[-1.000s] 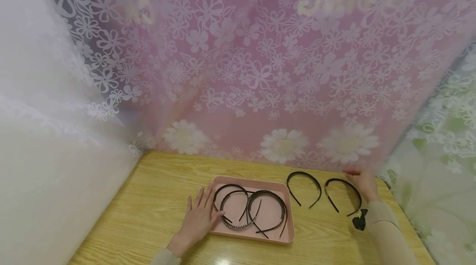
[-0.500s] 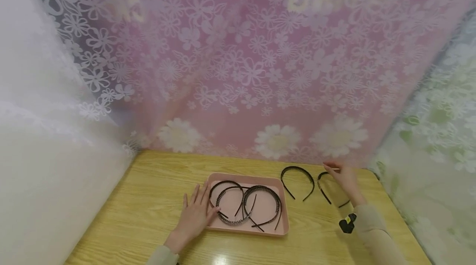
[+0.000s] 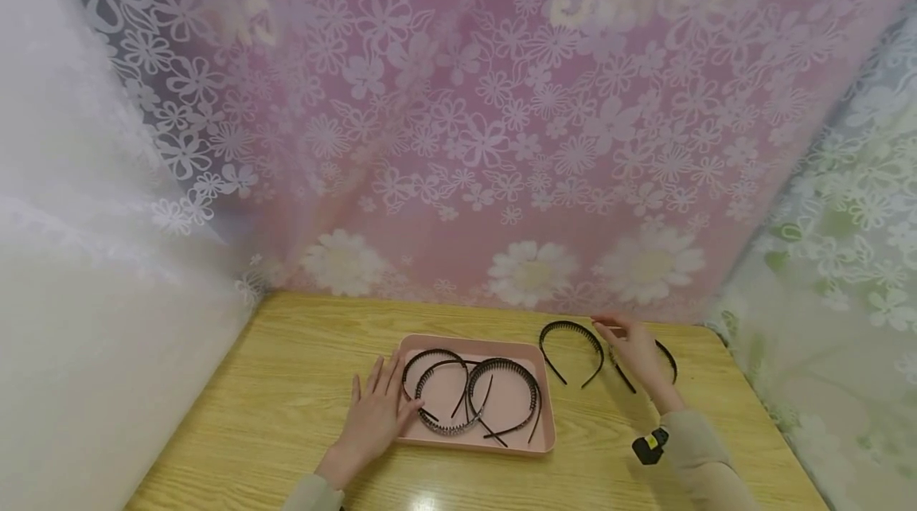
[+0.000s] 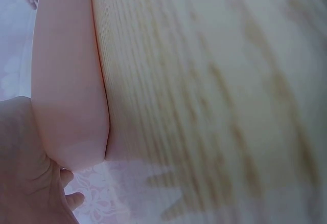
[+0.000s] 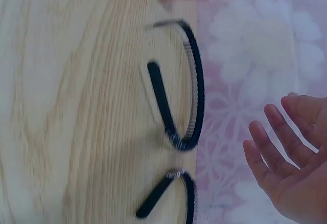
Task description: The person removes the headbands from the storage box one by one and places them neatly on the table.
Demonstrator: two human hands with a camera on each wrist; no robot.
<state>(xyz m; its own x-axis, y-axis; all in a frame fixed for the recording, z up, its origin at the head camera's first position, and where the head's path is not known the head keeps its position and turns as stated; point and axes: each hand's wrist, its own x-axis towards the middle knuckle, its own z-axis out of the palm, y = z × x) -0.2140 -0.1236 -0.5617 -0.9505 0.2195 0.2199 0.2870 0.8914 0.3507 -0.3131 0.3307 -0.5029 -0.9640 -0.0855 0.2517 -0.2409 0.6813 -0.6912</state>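
My left hand [image 3: 372, 419] lies with straight fingers along the left end of a pink tray [image 3: 487, 450], its thumb over the rim. Several dark toothed headbands [image 3: 536, 393] overlap inside the tray. In the left wrist view the tray's wall [image 4: 71, 70] runs up beside that hand [image 4: 23, 168]. To the right of the tray, two black headbands lie on the table: one nearer the tray [image 3: 573, 325], another [image 3: 671, 357] partly hidden behind my right hand [image 3: 634, 352]. The right wrist view shows this hand [image 5: 291, 162] empty, fingers loosely spread, beside the headband [image 5: 199, 91].
The wooden table [image 3: 286, 384] meets a pink flowered curtain [image 3: 466, 256] at the back. A white sheet [image 3: 107, 296] hangs on the left and a green-patterned one [image 3: 809, 352] on the right. A black device [image 3: 649, 447] sits at the right wrist.
My right hand has moved left, from beyond the right headband to over it, toward the other headband. My left hand stays at the tray; the head view has shifted slightly.
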